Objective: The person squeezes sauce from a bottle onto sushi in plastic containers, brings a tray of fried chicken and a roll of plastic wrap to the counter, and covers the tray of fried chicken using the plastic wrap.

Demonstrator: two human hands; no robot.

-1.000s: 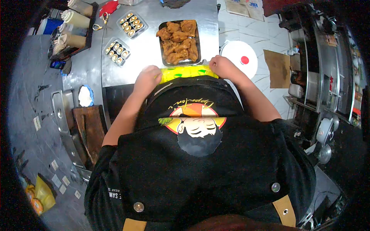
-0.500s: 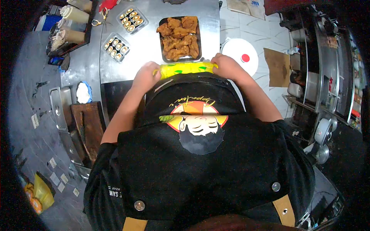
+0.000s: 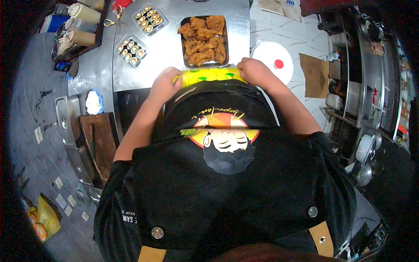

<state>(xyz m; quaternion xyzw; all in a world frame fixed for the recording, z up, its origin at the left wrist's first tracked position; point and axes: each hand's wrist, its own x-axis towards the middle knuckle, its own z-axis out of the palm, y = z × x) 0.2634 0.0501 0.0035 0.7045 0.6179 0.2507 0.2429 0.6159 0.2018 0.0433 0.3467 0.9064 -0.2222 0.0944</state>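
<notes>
A yellow roll with green marks [image 3: 207,77] lies crosswise at the near edge of the steel table, against my apron. My left hand [image 3: 166,83] is closed on its left end, and my right hand [image 3: 252,70] is closed at its right end. Just beyond the roll, a black tray [image 3: 182,49] holds several pieces of brown fried chicken [image 3: 204,40]. To the left stand two clear boxes of sushi rolls, one farther back [image 3: 149,20] and one nearer [image 3: 131,51].
Scissors [image 3: 112,21] and squeeze bottles [image 3: 83,26] are at the back left. A round white lid with a red centre [image 3: 271,56] stands right of the table. On the left are a wooden board [image 3: 101,139] and a steel container [image 3: 67,120]; shelving [image 3: 355,87] lines the right.
The view has shifted slightly, so the table things sit a little higher in the picture. Both hands stay at the ends of the yellow roll.
</notes>
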